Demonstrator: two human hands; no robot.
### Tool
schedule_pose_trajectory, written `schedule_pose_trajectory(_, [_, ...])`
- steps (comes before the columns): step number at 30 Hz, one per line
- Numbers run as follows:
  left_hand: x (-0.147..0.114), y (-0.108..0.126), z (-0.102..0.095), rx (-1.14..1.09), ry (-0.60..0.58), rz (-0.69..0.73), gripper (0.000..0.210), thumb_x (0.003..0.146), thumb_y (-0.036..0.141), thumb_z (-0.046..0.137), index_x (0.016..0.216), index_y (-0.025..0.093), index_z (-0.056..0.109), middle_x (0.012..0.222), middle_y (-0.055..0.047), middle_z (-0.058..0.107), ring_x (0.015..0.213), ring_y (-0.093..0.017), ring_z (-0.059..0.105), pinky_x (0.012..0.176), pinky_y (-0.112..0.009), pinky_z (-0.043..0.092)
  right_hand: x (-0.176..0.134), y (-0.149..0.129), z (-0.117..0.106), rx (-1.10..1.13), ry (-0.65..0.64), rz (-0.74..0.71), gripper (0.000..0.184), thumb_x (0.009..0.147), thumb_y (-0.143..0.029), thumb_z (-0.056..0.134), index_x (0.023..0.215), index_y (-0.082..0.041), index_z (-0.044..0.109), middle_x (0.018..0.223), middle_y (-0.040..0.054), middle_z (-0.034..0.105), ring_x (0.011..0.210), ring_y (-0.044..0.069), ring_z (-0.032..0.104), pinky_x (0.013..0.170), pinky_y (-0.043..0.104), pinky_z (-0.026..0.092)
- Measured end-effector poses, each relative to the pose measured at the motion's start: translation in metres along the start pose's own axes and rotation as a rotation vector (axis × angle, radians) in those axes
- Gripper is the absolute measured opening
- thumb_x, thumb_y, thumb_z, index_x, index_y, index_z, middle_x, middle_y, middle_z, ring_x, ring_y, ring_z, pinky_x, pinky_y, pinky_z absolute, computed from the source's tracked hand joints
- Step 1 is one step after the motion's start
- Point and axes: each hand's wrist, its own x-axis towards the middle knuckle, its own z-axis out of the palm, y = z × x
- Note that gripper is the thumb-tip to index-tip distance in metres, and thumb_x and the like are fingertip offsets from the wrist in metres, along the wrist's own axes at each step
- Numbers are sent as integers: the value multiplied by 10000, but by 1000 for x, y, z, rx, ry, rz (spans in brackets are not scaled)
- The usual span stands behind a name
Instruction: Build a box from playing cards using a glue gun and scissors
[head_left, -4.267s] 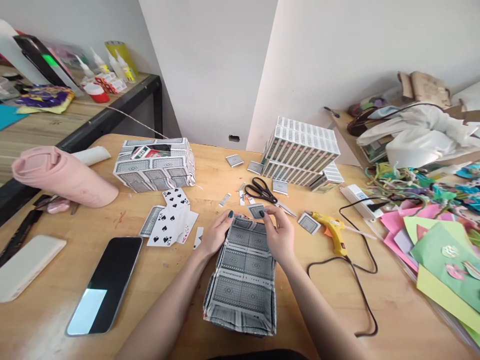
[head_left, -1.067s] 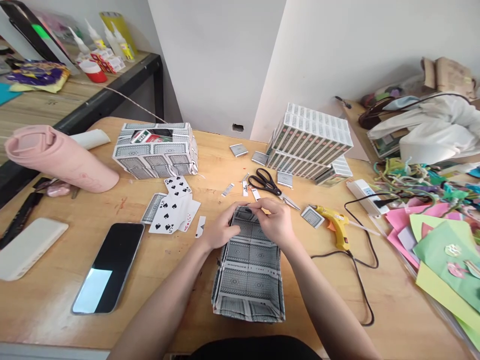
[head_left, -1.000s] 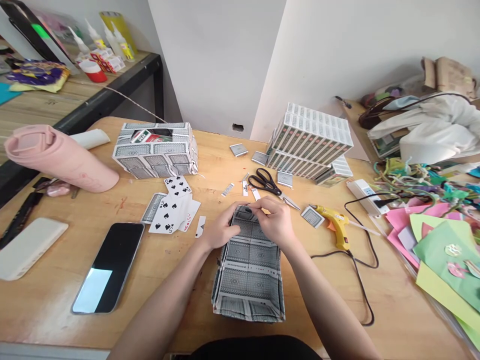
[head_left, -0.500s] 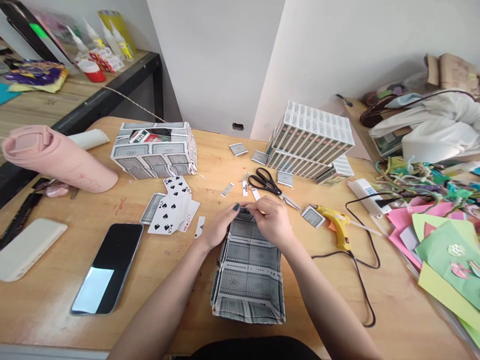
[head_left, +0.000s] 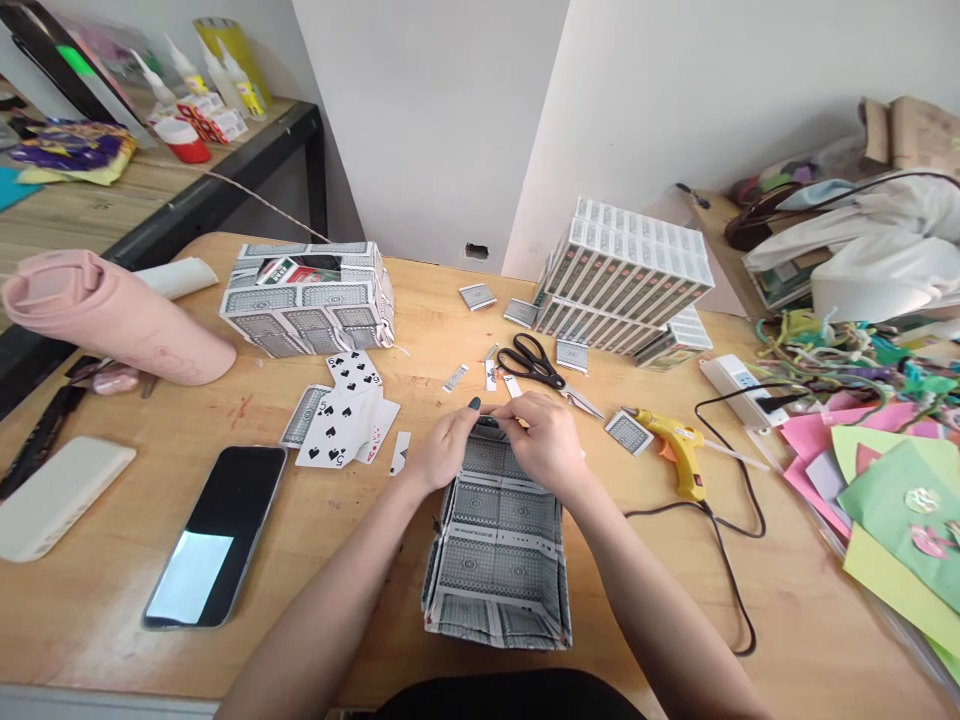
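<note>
In front of me lies an open box made of playing cards [head_left: 495, 565], its patterned card backs lining the inside. My left hand [head_left: 448, 445] is closed on the far left corner of its rim, thumb on top. At the far right of the same rim, my right hand [head_left: 541, 438] pinches the edge with bent fingers; the fingertips are partly hidden. Just beyond the hands are black-handled scissors [head_left: 551, 370] and cut card strips [head_left: 491, 375]. Loose playing cards [head_left: 334, 430] lie to the left of my left hand.
A finished-looking card box [head_left: 307, 305] stands back left, stacked card packs [head_left: 626, 280] back right. A yellow glue gun [head_left: 681, 455] with its cable lies right. A phone [head_left: 217, 540], white power bank [head_left: 64, 500] and pink tumbler [head_left: 124, 320] occupy the left; coloured paper [head_left: 900, 520] the right.
Both hands keep their hold on the far rim of the card box, with only a very slight shift of the fingers. The box stays in place.
</note>
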Motion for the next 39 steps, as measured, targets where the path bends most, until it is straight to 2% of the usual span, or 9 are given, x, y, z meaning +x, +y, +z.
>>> schedule_pose_trajectory(9, [0, -4, -1, 47, 13, 44, 439, 928, 322, 259, 1008, 153, 656, 1069, -34, 663, 1051, -183, 561, 963, -293, 394, -2, 0, 3, -53, -9, -124, 220, 790, -100, 508, 746, -218, 688, 696, 25, 682, 656, 156, 588, 662, 277, 434])
schedule_pose_trajectory(12, [0, -4, -1, 70, -14, 58, 434, 931, 322, 255, 1009, 150, 645, 1072, -37, 657, 1033, -180, 560, 961, -302, 392, -4, 0, 2, -62, 11, -111, 220, 800, -117, 501, 746, -216, 691, 686, 24, 681, 652, 151, 593, 641, 263, 431])
schedule_pose_trajectory(17, [-1, -5, -1, 109, 12, 5, 422, 928, 335, 274, 959, 125, 638, 955, -44, 676, 889, -183, 587, 851, -320, 447, -4, -5, -2, -49, -30, -75, 179, 821, -152, 488, 881, -198, 651, 778, 20, 704, 699, 152, 613, 688, 264, 447])
schedule_pose_trajectory(21, [-1, -3, -2, 81, -11, 34, 423, 931, 318, 266, 959, 141, 649, 983, -34, 678, 959, -181, 579, 886, -296, 429, -4, -7, -3, -14, -26, -100, 175, 839, -141, 452, 797, -199, 612, 843, 18, 708, 707, 133, 608, 670, 238, 446])
schedule_pose_trajectory(25, [0, 1, -2, 55, -33, 54, 424, 933, 294, 259, 1006, 150, 652, 1029, -23, 675, 1025, -178, 563, 931, -281, 403, -4, -5, -1, -24, -22, -100, 192, 808, -96, 444, 727, -198, 584, 822, 19, 700, 685, 124, 591, 635, 219, 427])
schedule_pose_trajectory(32, [0, 3, -2, 56, -40, 32, 429, 934, 292, 261, 1040, 148, 651, 1010, -12, 685, 952, -180, 588, 893, -288, 422, 0, -6, -2, -74, -100, -16, 186, 774, -71, 444, 673, -195, 538, 794, 12, 696, 671, 128, 573, 627, 214, 399])
schedule_pose_trajectory(39, [1, 4, -2, 34, -53, 16, 436, 936, 298, 254, 1066, 154, 645, 1027, -13, 679, 940, -177, 587, 864, -279, 425, 0, -7, -3, -83, -107, -21, 189, 763, -59, 441, 664, -196, 527, 778, 7, 697, 651, 126, 564, 609, 213, 384])
